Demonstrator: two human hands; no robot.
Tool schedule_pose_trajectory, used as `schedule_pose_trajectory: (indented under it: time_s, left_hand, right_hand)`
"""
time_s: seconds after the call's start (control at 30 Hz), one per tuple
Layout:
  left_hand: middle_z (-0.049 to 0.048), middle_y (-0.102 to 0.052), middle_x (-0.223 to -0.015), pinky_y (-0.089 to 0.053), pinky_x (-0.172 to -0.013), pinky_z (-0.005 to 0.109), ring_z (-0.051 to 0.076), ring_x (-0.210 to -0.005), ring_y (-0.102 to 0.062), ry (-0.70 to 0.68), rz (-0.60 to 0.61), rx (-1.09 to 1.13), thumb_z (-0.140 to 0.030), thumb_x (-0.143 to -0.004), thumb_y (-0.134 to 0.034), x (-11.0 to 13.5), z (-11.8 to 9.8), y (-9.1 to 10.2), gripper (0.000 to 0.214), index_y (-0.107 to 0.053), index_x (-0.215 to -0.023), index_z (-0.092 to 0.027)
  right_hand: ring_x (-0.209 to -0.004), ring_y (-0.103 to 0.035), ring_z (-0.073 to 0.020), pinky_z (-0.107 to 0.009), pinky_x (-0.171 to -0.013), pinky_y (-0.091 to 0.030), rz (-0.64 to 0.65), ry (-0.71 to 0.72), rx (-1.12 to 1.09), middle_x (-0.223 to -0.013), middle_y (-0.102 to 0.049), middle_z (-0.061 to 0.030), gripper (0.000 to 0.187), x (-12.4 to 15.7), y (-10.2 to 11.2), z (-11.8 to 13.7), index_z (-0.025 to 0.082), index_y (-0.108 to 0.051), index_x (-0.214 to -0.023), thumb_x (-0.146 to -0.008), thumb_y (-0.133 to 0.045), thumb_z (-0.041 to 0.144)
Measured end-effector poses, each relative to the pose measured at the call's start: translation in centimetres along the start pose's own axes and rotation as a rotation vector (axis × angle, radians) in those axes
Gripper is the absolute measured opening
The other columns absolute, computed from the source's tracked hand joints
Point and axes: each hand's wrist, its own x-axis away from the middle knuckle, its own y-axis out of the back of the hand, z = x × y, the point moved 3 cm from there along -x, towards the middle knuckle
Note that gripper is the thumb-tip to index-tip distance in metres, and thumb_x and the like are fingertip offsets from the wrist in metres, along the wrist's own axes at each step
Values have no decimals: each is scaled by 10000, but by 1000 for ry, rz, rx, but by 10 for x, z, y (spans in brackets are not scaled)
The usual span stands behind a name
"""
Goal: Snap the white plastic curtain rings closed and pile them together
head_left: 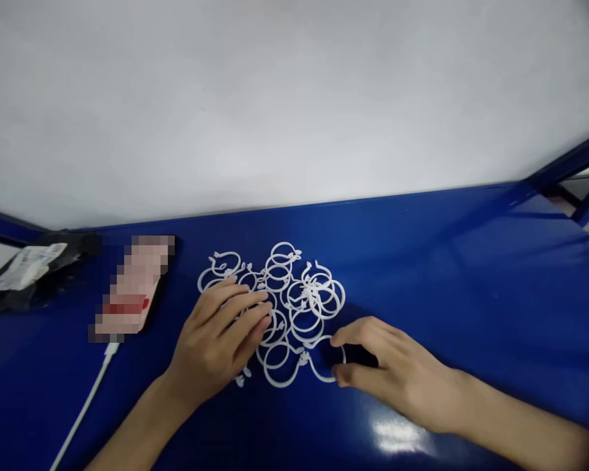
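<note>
White open plastic rings with small knobbed ends [281, 383] lie in a loose, overlapping heap on the blue table. My left hand [216, 337] is over the left part of the heap, palm down, fingers stretched out and slightly apart. It covers some rings, and whether it presses on them I cannot tell. At the heap's lower right, my right hand [397, 366] has thumb and index finger apart at the right side of one ring [319, 374]. Their tips meet its upper and lower edges, and the ring's right arc shows between them. The other right fingers are mostly hidden.
Left of the heap lies a phone [132, 281] with a blurred screen and a white cable [81, 415]. A black plastic bag with a white label [27, 267] is at the far left. A white wall [294, 104] rises behind the blue table [446, 261]; blue frame bars [574, 157] stand right.
</note>
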Motion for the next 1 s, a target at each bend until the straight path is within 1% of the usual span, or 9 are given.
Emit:
schedule_pose_trajectory:
  time_s: [0.17, 0.27, 0.33, 0.5, 0.63, 0.73, 0.83, 0.9, 1.0]
  left_hand:
    - [46, -751, -1035, -501, -1027, 449, 238, -1034, -647, -70, 9, 25, -204, -856, -705, 0, -12, 0, 289, -669, -1141, -179]
    - [46, -750, -1029, -512, -996, 413, 226, -1028, -648, -32, -23, 126, -278, -888, -684, -8, -27, 4, 329, -642, -1198, -177]
    - [37, -745, -1018, -542, -919, 342, 190, -993, -652, 76, -12, 254, -234, -924, -640, -18, -37, 6, 310, -617, -1230, -188]
    - [-7, -726, -975, -587, -738, 235, 126, -862, -693, 481, 203, 706, -311, -969, -581, -33, -50, -5, 189, -648, -1142, -277]
    - [6, -732, -947, -596, -652, 217, 125, -786, -713, 671, 209, 934, -330, -967, -572, -27, -53, -18, 166, -649, -1098, -263]
    - [13, -732, -929, -601, -683, 231, 128, -790, -712, 677, 179, 925, -311, -967, -567, -20, -54, -21, 157, -650, -1084, -248]
    - [9, -725, -932, -593, -703, 240, 127, -808, -704, 644, 179, 872, -281, -967, -565, -16, -54, -21, 147, -652, -1082, -251]
    - [-6, -713, -902, -585, -701, 235, 117, -790, -693, 604, 194, 848, -267, -966, -567, -16, -55, -20, 148, -657, -1083, -263]
    - [-16, -705, -882, -589, -734, 242, 114, -790, -689, 557, 207, 807, -254, -960, -573, -17, -58, -18, 175, -657, -1113, -277]
  right_hand:
    - [-925, -670, -156, -265, -726, -599, -70, -13, -9, -1114, -634, -75, 166, 2, 10, 3, 212, -671, -1035, -1001, -510, 230]
    - [-1013, -663, -175, -279, -774, -620, -137, 7, -17, -1155, -604, -100, 142, 5, 12, 2, 202, -644, -1072, -988, -530, 206]
    - [-1110, -635, -197, -313, -854, -618, -169, 30, -25, -1187, -584, -112, 139, 7, 13, 2, 190, -626, -1090, -985, -536, 203]
    - [-1218, -584, -198, -346, -983, -569, -221, 28, -114, -1358, -479, -155, 132, 7, 13, 1, 157, -602, -1086, -956, -592, 170]
    - [-1206, -590, -190, -338, -959, -571, -237, -9, -244, -1328, -541, -145, 288, 5, 14, 2, 179, -549, -1206, -932, -638, 177]
    - [-1048, -656, -175, -339, -888, -588, -249, -123, -475, -1164, -642, -102, 427, 2, 14, 1, 198, -494, -1282, -907, -686, 262]
    - [-878, -678, -145, -296, -765, -590, -179, -263, -686, -1038, -686, -59, 382, 1, 11, -1, 213, -491, -1294, -945, -625, 289]
    - [-796, -675, -122, -261, -693, -574, -149, -328, -735, -974, -696, -36, 323, 2, 8, -2, 220, -505, -1293, -981, -562, 281]
    - [-668, -642, -91, -208, -587, -527, -168, -363, -670, -844, -683, -4, 189, 3, 7, -2, 206, -596, -1162, -994, -545, 276]
